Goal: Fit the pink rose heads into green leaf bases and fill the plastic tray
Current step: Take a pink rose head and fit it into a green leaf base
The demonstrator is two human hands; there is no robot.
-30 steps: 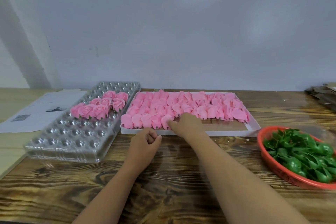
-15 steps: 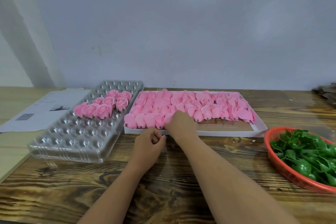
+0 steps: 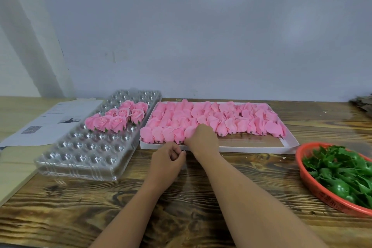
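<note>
Head cam, me at the desk [image 3: 201, 197] going for another pink rose head.

Right hand [image 3: 202, 139] sits in the middle of the frame, over the front row of rose heads [image 3: 221, 119] in the white box [image 3: 251, 148]; can't tell if its fingers are clamped on one, they're tucked out of sight. Left hand [image 3: 168, 159] rests just below the box edge, fingers loosely curled with nothing showing in them. Plastic tray [image 3: 84, 159] is at left, a bunch of finished roses [image 3: 118, 118] sitting in its far pockets. Green leaf bases [image 3: 338, 169] are piled in the red basket [image 3: 314, 185] at lower right.
</note>
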